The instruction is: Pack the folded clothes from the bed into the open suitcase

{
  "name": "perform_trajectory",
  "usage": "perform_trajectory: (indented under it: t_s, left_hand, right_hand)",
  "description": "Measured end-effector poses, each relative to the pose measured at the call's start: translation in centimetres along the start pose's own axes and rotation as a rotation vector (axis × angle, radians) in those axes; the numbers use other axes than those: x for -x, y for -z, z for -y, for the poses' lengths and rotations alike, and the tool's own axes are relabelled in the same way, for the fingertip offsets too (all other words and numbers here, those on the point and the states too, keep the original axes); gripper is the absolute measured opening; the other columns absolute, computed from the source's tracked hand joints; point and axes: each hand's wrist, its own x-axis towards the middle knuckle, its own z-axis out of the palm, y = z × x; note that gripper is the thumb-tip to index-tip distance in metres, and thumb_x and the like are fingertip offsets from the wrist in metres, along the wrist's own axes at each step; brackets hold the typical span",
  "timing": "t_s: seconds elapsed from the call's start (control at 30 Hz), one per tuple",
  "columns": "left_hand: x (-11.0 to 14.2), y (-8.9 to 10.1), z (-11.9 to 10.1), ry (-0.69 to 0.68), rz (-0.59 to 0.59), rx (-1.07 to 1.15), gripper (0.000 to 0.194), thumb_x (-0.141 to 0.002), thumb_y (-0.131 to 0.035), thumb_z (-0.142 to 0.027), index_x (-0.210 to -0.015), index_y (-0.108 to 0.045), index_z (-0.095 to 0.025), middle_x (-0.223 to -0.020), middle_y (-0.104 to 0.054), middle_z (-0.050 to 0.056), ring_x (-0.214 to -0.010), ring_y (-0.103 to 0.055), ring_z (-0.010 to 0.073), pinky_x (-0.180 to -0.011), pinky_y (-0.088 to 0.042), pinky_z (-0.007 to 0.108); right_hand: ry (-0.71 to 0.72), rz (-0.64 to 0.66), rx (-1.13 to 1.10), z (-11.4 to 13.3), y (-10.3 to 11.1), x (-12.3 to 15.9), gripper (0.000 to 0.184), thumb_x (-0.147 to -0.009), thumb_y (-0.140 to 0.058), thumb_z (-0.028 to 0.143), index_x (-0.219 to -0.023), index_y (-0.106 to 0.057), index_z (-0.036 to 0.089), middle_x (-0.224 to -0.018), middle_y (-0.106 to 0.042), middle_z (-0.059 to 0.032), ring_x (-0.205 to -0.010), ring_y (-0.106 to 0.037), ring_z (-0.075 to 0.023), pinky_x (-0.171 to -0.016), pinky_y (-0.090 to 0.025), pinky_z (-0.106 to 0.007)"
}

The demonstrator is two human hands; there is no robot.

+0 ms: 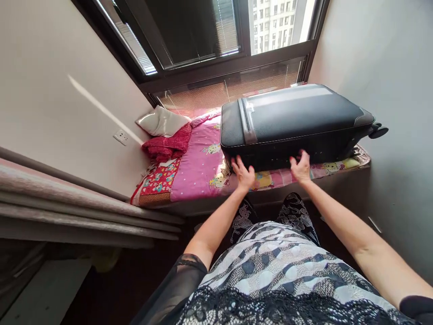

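A large black suitcase [297, 113] lies flat on a window seat covered with a pink patterned quilt [199, 167]. Its wheels stick out at the right end, and a zipped front pocket crosses the left part. My left hand [243, 174] is at the lower left of the side facing me, fingers spread. Farther right along that same side is my right hand [301, 167], its fingers apart and slightly bent near the dark side panel. Whether the fingertips of either hand press on the case cannot be made out.
A white pillow [163, 122] and a crumpled red cloth [172, 143] lie at the seat's left end. Behind is a dark-framed window [203, 67] with blinds. Walls close in both sides; a striped curtain [67, 198] hangs at left. A socket [121, 136] is on the left wall.
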Motion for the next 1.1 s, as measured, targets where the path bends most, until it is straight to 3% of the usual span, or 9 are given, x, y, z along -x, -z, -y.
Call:
perform_trajectory:
  t_s: [0.07, 0.17, 0.3, 0.37, 0.5, 0.7, 0.8, 0.93, 1.1]
  left_hand:
    - [2.0, -1.4, -0.2, -0.132, 0.103, -0.036, 0.075, -0.090, -0.072, -0.011, -0.162, -0.053, -0.015, -0.174, -0.044, 0.025, -0.169, -0.038, 0.0383, -0.141, -0.032, 0.057]
    - [1.5, -2.9, -1.8, -0.254, 0.211, 0.002, 0.057, -0.095, -0.067, -0.012, -0.151, -0.066, -0.016, -0.156, -0.063, 0.021, -0.147, -0.064, 0.0325, -0.129, -0.050, 0.049]
    - [-2.0, -4.1, -5.1, -0.092, 0.375, -0.001, 0.032, -0.105, -0.066, -0.025, -0.131, -0.079, -0.011, -0.129, -0.079, 0.022, -0.114, -0.079, 0.0303, -0.109, -0.061, 0.043]
    - [-3.3, -4.7, -6.4, -0.031, 0.436, 0.002, 0.033, -0.107, -0.069, -0.039, -0.118, -0.084, -0.010, -0.114, -0.083, 0.021, -0.105, -0.080, 0.0303, -0.100, -0.061, 0.040]
    - [-3.8, -5.5, -7.6, -0.032, 0.388, -0.052, 0.041, -0.106, -0.073, -0.051, -0.104, -0.087, -0.013, -0.104, -0.085, 0.019, -0.093, -0.078, 0.0275, -0.089, -0.058, 0.036]
    - [-3.1, -5.4, -7.5, -0.088, 0.349, -0.213, 0.031, -0.114, -0.058, -0.026, -0.105, -0.084, -0.014, -0.112, -0.085, 0.020, -0.100, -0.079, 0.0260, -0.088, -0.052, 0.032]
    - [-2.9, -5.1, -7.5, -0.100, 0.337, -0.292, 0.031, -0.115, -0.056, -0.026, -0.108, -0.084, -0.015, -0.112, -0.085, 0.021, -0.102, -0.080, 0.0274, -0.089, -0.052, 0.032]
    - [-2.8, -3.9, -7.7, -0.124, 0.345, -0.400, 0.031, -0.116, -0.056, -0.030, -0.114, -0.084, -0.016, -0.110, -0.084, 0.022, -0.107, -0.081, 0.0314, -0.090, -0.051, 0.034]
    - [-3.1, -0.9, -7.4, -0.124, 0.339, -0.498, 0.031, -0.117, -0.055, -0.030, -0.119, -0.082, -0.016, -0.112, -0.083, 0.023, -0.109, -0.081, 0.0325, -0.091, -0.050, 0.034]
  right_hand:
    - [0.073, 0.026, -0.098, 1.6, -2.8, 1.3, 0.056, -0.096, -0.059, 0.034, -0.147, -0.054, 0.012, -0.144, -0.065, -0.0258, -0.121, -0.067, -0.0313, -0.104, -0.058, -0.048]
    - [0.121, 0.051, -0.197, 4.1, -4.5, 1.2, 0.046, -0.090, -0.064, 0.034, -0.132, -0.060, 0.015, -0.131, -0.072, -0.0240, -0.115, -0.070, -0.0326, -0.101, -0.059, -0.049]
    - [0.122, 0.131, -0.170, 6.5, -4.3, -0.2, 0.023, -0.092, -0.060, 0.037, -0.108, -0.062, 0.020, -0.104, -0.077, -0.0172, -0.094, -0.071, -0.0294, -0.095, -0.058, -0.044]
    - [0.140, 0.128, -0.138, 6.9, -4.2, -0.6, 0.017, -0.095, -0.056, 0.039, -0.099, -0.060, 0.022, -0.098, -0.077, -0.0161, -0.090, -0.069, -0.0287, -0.090, -0.056, -0.042]
    - [0.177, 0.105, -0.097, 6.6, -4.1, -0.6, 0.020, -0.099, -0.047, 0.038, -0.095, -0.060, 0.023, -0.094, -0.077, -0.0164, -0.086, -0.067, -0.0277, -0.082, -0.051, -0.037]
    - [0.181, 0.117, 0.083, 6.6, -3.2, -0.1, 0.036, -0.106, -0.043, 0.034, -0.119, -0.072, 0.017, -0.106, -0.081, -0.0190, -0.091, -0.072, -0.0298, -0.078, -0.046, -0.033]
    - [0.153, 0.147, 0.225, 7.3, -2.7, 0.3, 0.038, -0.110, -0.044, 0.034, -0.125, -0.072, 0.015, -0.104, -0.081, -0.0189, -0.087, -0.072, -0.0279, -0.074, -0.039, -0.030]
    - [0.173, 0.172, 0.378, 8.0, -2.0, 0.7, 0.038, -0.113, -0.042, 0.033, -0.126, -0.072, 0.014, -0.100, -0.080, -0.0190, -0.083, -0.072, -0.0261, -0.071, -0.035, -0.029]
    - [0.182, 0.173, 0.490, 8.1, -0.5, 0.7, 0.042, -0.114, -0.038, 0.032, -0.127, -0.073, 0.012, -0.098, -0.080, -0.0208, -0.085, -0.074, -0.0277, -0.072, -0.037, -0.029]
